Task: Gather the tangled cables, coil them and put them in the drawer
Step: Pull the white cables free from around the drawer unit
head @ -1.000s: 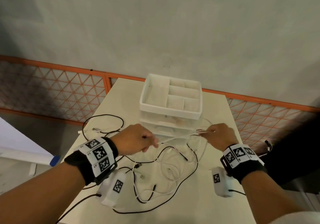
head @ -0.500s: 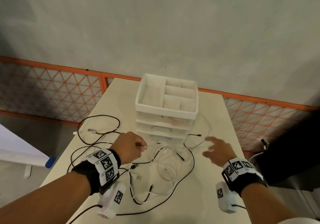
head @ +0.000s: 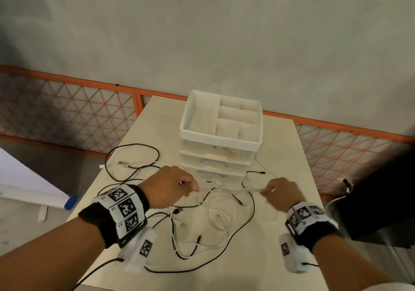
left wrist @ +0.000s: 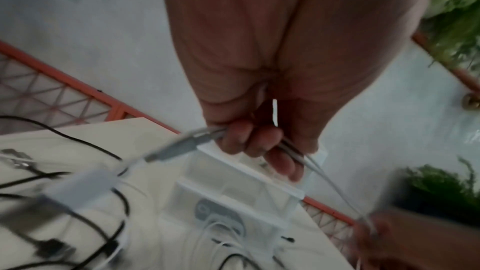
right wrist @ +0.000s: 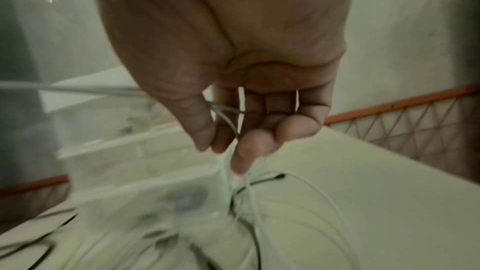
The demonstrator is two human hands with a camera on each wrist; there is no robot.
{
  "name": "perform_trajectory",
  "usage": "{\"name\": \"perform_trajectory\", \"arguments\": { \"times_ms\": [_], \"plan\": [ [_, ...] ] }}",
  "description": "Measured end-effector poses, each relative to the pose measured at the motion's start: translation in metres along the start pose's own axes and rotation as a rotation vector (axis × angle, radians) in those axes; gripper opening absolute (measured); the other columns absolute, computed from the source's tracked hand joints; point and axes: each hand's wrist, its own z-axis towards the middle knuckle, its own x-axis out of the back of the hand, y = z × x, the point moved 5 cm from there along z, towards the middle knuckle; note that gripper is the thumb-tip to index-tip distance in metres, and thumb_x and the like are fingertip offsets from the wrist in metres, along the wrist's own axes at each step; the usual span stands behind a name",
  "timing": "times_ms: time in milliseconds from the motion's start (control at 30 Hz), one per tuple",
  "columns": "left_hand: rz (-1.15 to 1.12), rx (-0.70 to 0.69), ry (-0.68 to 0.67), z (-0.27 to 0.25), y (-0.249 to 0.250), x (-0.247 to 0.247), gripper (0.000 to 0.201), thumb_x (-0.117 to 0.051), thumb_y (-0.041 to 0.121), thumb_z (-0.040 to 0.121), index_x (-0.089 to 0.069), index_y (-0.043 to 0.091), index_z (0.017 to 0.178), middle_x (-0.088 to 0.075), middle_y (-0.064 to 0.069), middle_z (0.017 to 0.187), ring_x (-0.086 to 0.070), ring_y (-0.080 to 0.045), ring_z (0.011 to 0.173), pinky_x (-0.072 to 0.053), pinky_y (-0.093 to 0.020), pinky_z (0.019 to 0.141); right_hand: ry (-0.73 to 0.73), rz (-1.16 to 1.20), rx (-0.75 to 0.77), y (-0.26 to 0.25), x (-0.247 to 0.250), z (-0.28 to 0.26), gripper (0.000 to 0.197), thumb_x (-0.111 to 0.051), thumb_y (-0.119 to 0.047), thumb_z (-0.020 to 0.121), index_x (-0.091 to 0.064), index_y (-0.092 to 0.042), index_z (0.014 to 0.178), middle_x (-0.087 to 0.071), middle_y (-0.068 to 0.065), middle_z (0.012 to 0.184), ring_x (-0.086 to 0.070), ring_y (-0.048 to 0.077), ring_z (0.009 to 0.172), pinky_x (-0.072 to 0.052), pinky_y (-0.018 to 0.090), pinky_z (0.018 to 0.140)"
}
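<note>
A tangle of black cables (head: 253,210) and white cables (head: 210,217) lies on the cream table (head: 280,147). A white drawer unit (head: 221,138) with clear drawers stands at the back. My left hand (head: 190,185) grips a white cable (left wrist: 324,180) in its curled fingers (left wrist: 249,143), with a grey plug (left wrist: 176,148) sticking out of the fist. The cable runs tight to my right hand (head: 269,188). There the thumb and fingers (right wrist: 205,130) pinch the white cable (right wrist: 226,118) just above the table, in front of the unit.
A black cable loop (head: 134,148) and loose plugs (head: 122,163) lie at the table's left. An orange mesh fence (head: 67,108) runs behind the table. A dark object (head: 370,201) stands off the right edge. Green plants (left wrist: 457,7) show in the left wrist view.
One second ago both hands held the white cable taut. Half a second ago my right hand had let go and spread open. Now it pinches the cable again; the left kept its grip.
</note>
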Motion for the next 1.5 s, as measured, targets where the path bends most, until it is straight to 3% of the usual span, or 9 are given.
{"name": "perform_trajectory", "arguments": {
  "times_ms": [233, 433, 633, 733, 833, 1067, 1267, 1367, 1500],
  "plan": [
    [-0.017, 0.188, -0.003, -0.001, -0.019, -0.024, 0.022, -0.054, 0.021, 0.095, -0.076, 0.019, 0.094, -0.069, -0.003, 0.077, -0.054, -0.005, 0.055, -0.037, -0.007, 0.046, 0.794, 0.397, 0.308, -0.024, 0.066, -0.02, 0.015, -0.072, -0.011, 0.087, -0.07, -0.019, 0.1, -0.07, -0.005, 0.101, -0.062, 0.021, 0.058, -0.046, 0.027, 0.069],
    [-0.172, 0.276, 0.089, -0.003, -0.036, -0.023, 0.025, -0.053, 0.01, 0.092, -0.076, 0.015, 0.085, -0.068, -0.003, 0.072, -0.065, -0.014, 0.057, -0.056, -0.025, 0.056, 0.088, 0.068, 0.014, 0.004, -0.009, -0.002, 0.078, -0.071, -0.02, 0.086, -0.032, -0.024, 0.154, -0.045, 0.01, 0.152, -0.049, 0.032, 0.134, -0.043, 0.041, 0.109],
    [-0.2, 0.213, 0.089, -0.001, -0.025, -0.023, 0.026, -0.051, 0.008, 0.094, -0.076, 0.015, 0.089, -0.071, 0.004, 0.077, -0.056, -0.002, 0.056, -0.043, -0.012, 0.05, -0.058, 0.139, 0.21, -0.026, -0.043, -0.018, 0.073, -0.071, -0.029, 0.082, -0.039, -0.048, 0.144, -0.073, -0.01, 0.092, -0.067, 0.009, 0.09, -0.054, 0.031, 0.088],
    [-0.375, 0.092, 0.164, 0.001, 0.0, -0.009, 0.027, -0.053, 0.011, 0.097, -0.072, 0.016, 0.078, -0.075, 0.007, 0.088, -0.051, -0.003, 0.052, -0.042, -0.018, 0.055, -0.202, 0.049, 0.253, -0.036, -0.065, -0.019, 0.028, -0.07, -0.046, 0.079, -0.063, -0.047, 0.105, -0.067, -0.012, 0.076, -0.066, 0.01, 0.08, -0.057, 0.037, 0.086],
    [-0.608, 0.02, 0.359, 0.001, 0.016, 0.028, 0.023, -0.056, 0.011, 0.097, -0.073, 0.014, 0.081, -0.075, 0.011, 0.085, -0.046, -0.012, 0.056, -0.04, -0.028, 0.059, -0.125, 0.062, 0.15, -0.023, -0.058, -0.003, 0.023, -0.058, -0.058, 0.082, -0.061, -0.035, 0.081, -0.074, 0.001, 0.093, -0.069, 0.022, 0.088, -0.057, 0.039, 0.086],
    [-0.727, -0.039, 0.532, 0.005, 0.012, 0.061, 0.025, -0.054, 0.011, 0.098, -0.075, 0.017, 0.088, -0.062, -0.004, 0.076, -0.039, -0.011, 0.056, -0.036, -0.022, 0.054, 0.228, 0.239, -0.019, -0.005, 0.022, 0.031, 0.026, -0.052, -0.048, 0.096, -0.067, -0.026, 0.092, -0.069, 0.007, 0.093, -0.064, 0.033, 0.091, -0.049, 0.033, 0.078],
    [-0.845, 0.055, 0.584, 0.007, -0.017, 0.067, 0.021, -0.053, 0.009, 0.098, -0.072, 0.009, 0.09, -0.056, -0.004, 0.072, -0.036, -0.01, 0.053, -0.031, -0.02, 0.05, 0.255, 0.529, -0.112, 0.031, 0.046, 0.062, 0.046, -0.049, -0.06, 0.091, -0.066, -0.018, 0.095, -0.074, 0.005, 0.082, -0.071, 0.026, 0.079, -0.057, 0.05, 0.087],
    [-0.739, 0.151, 0.53, 0.009, -0.027, 0.053, 0.022, -0.054, 0.011, 0.098, -0.074, 0.011, 0.089, -0.057, -0.001, 0.069, -0.036, -0.01, 0.051, -0.033, -0.02, 0.05, 0.345, 0.77, -0.021, 0.024, 0.062, 0.063, 0.037, -0.057, -0.042, 0.095, -0.061, -0.023, 0.127, -0.07, 0.0, 0.116, -0.07, 0.015, 0.088, -0.056, 0.044, 0.091],
    [-0.663, 0.22, 0.502, 0.01, -0.038, 0.039, 0.024, -0.055, 0.013, 0.097, -0.075, 0.018, 0.085, -0.06, 0.0, 0.069, -0.038, -0.012, 0.055, -0.033, -0.022, 0.053, 0.421, 0.741, 0.059, 0.014, 0.075, 0.057, 0.076, -0.066, -0.042, 0.089, -0.032, -0.024, 0.154, -0.032, -0.002, 0.16, -0.053, 0.016, 0.127, -0.042, 0.04, 0.109]
  ]
}}
